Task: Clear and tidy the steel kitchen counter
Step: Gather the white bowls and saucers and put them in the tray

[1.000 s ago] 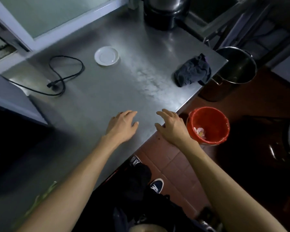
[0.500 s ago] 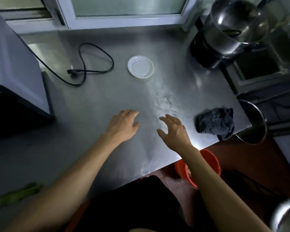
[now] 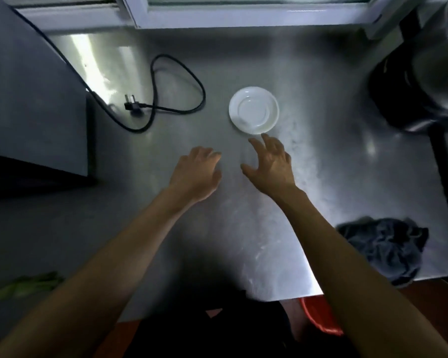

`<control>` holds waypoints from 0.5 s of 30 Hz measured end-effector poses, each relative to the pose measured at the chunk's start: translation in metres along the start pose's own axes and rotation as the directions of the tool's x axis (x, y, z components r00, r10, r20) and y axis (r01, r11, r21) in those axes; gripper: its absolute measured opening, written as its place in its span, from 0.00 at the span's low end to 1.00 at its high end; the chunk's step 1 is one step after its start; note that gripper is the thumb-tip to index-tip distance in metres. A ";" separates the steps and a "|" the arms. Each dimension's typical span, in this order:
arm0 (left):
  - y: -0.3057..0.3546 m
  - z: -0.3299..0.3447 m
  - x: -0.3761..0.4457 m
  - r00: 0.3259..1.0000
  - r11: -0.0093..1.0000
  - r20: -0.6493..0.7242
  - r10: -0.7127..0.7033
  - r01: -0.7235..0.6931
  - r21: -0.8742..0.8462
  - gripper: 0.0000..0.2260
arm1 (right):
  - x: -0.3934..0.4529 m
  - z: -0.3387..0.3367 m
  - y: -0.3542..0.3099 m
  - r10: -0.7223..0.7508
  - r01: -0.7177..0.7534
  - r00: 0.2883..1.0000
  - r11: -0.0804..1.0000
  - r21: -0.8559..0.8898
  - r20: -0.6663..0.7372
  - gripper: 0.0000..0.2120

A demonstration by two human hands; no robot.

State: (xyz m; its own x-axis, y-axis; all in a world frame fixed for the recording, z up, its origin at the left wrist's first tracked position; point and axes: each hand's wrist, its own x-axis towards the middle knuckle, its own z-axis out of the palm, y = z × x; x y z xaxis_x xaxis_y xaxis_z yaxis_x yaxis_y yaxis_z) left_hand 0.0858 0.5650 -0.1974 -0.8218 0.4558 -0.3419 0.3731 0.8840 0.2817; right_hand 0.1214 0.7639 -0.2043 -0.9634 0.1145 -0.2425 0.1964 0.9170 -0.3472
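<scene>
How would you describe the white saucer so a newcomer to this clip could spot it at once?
Start at the steel counter below the window frame. Near its middle, just beyond the right hand, lies the white saucer. It is the only round, white, empty dish, right of the black power cord.

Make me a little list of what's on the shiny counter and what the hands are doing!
counter: steel counter
plate: white saucer, nothing on it
cord: black power cord, unplugged, looped left of the saucer
cloth: dark rag, crumpled at the counter's near right corner
left hand: open, holds nothing
right hand: open, fingers spread, just short of the saucer
</scene>
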 end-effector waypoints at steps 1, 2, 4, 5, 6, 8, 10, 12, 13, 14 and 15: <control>0.003 -0.002 0.009 1.000 1.000 -0.002 -0.021 0.021 0.006 0.22 | 0.016 0.000 0.004 -0.022 0.022 1.000 1.000 0.001 -0.007 0.35; 0.006 -0.004 0.017 0.999 0.999 -0.011 -0.041 0.041 0.012 0.22 | 0.032 0.001 0.008 -0.043 0.043 0.999 0.999 -0.008 -0.014 0.36; 0.012 -0.008 0.035 0.997 0.997 -0.027 -0.074 0.074 0.026 0.22 | 0.063 0.001 0.017 -0.070 0.069 0.998 0.997 -0.045 -0.007 0.38; 0.014 -0.010 0.043 0.996 0.996 -0.028 -0.087 0.088 0.028 0.22 | 0.076 0.001 0.022 -0.077 0.077 0.997 0.995 -0.062 0.006 0.39; 0.016 -0.011 0.051 0.995 0.995 -0.023 -0.099 0.100 0.022 0.22 | 0.088 0.001 0.026 -0.087 0.087 0.996 0.993 -0.079 0.008 0.41; 0.019 -0.013 0.064 0.992 0.992 -0.017 -0.125 0.125 0.007 0.22 | 0.108 0.001 0.034 -0.130 0.127 0.991 0.985 -0.118 -0.017 0.43; 0.020 -0.014 0.073 0.988 0.989 -0.027 -0.149 0.149 -0.003 0.20 | 0.124 0.001 0.038 -0.167 0.168 0.986 0.975 -0.144 0.021 0.47; 0.019 -0.013 0.076 0.982 0.983 -0.044 -0.185 0.185 -0.005 0.18 | 0.140 0.002 0.035 -0.199 0.221 0.969 0.962 -0.159 0.144 0.50; 0.018 -0.012 0.076 0.979 0.980 -0.047 -0.200 0.200 -0.006 0.17 | 0.147 0.002 0.032 -0.223 0.254 0.958 0.952 -0.172 0.180 0.51; 0.017 -0.010 0.076 0.977 0.978 -0.050 -0.209 0.209 -0.009 0.17 | 0.153 0.002 0.030 -0.245 0.281 0.949 0.942 -0.183 0.196 0.52; 0.016 -0.009 0.076 0.975 0.976 -0.052 -0.216 0.216 -0.017 0.17 | 0.158 0.003 0.029 -0.259 0.297 0.944 0.937 -0.186 0.205 0.53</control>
State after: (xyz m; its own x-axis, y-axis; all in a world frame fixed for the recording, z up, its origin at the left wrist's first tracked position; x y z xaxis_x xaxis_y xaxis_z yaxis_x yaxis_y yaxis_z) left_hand 0.0251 0.6129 -0.2110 -0.9045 0.2475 -0.3473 0.1797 0.9597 0.2160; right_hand -0.0250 0.8078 -0.2555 -0.9226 -0.2080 -0.3249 -0.1366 0.9638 -0.2292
